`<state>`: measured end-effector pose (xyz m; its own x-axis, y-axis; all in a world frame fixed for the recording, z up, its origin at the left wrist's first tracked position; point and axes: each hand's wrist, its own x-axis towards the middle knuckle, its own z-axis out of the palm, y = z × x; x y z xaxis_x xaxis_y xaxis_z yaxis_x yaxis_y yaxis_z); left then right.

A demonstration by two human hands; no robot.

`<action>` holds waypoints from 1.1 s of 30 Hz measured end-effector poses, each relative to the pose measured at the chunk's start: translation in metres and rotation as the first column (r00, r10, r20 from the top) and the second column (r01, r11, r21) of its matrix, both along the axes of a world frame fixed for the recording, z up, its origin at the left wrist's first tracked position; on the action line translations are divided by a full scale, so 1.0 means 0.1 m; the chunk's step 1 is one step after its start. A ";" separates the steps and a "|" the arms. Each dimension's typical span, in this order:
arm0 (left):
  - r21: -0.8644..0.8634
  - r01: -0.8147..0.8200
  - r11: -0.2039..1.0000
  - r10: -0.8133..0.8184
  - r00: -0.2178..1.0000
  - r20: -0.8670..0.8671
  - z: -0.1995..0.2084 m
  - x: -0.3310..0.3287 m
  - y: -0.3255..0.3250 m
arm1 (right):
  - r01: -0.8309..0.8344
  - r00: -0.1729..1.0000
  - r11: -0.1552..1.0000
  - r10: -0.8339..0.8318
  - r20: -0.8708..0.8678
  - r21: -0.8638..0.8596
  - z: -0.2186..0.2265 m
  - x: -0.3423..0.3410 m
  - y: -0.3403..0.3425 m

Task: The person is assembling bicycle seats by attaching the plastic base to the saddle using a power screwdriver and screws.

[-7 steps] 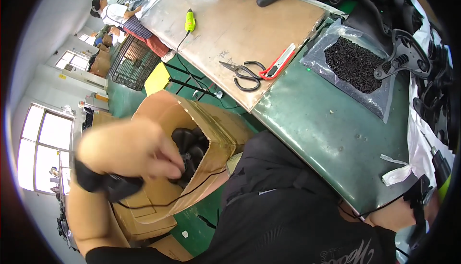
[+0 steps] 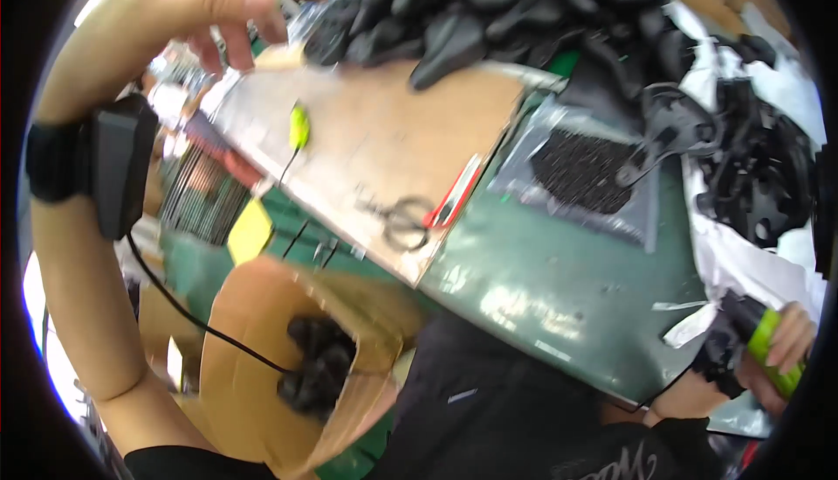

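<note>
My left hand (image 2: 223, 0) is raised at the upper left with its fingers apart and nothing in them. It is nearest to the heap of black moulded parts (image 2: 489, 9) on the far side of the table. At the right edge my right hand (image 2: 790, 340) is wrapped around a green and black power screwdriver (image 2: 766, 332). In front of it lies a clear bag of small black screws (image 2: 580, 170), with a black bracket-like part (image 2: 676, 126) touching the bag. An open cardboard box (image 2: 240, 349) at the lower left holds several black parts (image 2: 319, 371).
Scissors (image 2: 406, 222) and a red utility knife (image 2: 454, 192) lie on the brown board (image 2: 375, 140), with a yellow-green tool (image 2: 299, 126) farther left. White wrapping (image 2: 742, 253) and more black parts (image 2: 755, 174) line the right side. Another person's arm (image 2: 223, 148) shows behind.
My left hand has risen from the cardboard box up and away toward the far heap. The view has shifted, so the table sits lower and farther left. More of my right hand and the screwdriver shows.
</note>
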<state>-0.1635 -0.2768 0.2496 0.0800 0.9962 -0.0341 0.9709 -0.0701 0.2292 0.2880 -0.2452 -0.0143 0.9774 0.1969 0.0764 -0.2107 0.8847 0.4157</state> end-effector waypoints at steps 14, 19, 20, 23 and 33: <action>0.461 -0.291 0.838 0.263 0.956 0.125 -3.07 -1.11 3.52 | -0.066 -0.095 0.980 0.182 0.979 -0.189 0.23 -0.70 0.00; 0.290 -0.477 0.830 0.511 0.858 -0.052 -3.96 -1.63 3.56 | -0.070 -0.190 0.961 0.250 0.949 -0.267 0.05 -0.74 0.40; 0.280 -0.474 0.835 0.507 0.861 -0.053 -4.00 -1.60 3.57 | -0.074 -0.208 0.953 0.274 0.939 -0.295 0.04 -0.76 0.43; 0.294 -0.469 0.833 0.512 0.854 -0.090 -4.05 -1.56 3.51 | -0.058 -0.199 0.931 0.342 0.918 -0.360 0.02 -0.88 0.50; 0.041 -0.213 0.976 -0.008 0.153 0.988 -3.25 -1.56 2.30 | 0.086 0.006 0.953 0.291 0.957 -0.290 -0.04 -0.98 0.30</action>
<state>-0.3190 -0.0473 -0.0757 -0.1667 0.9793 0.1148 -0.0572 -0.1258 0.9904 0.1901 -0.2148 -0.0183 -0.0529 0.4785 0.8765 -0.3397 0.8168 -0.4664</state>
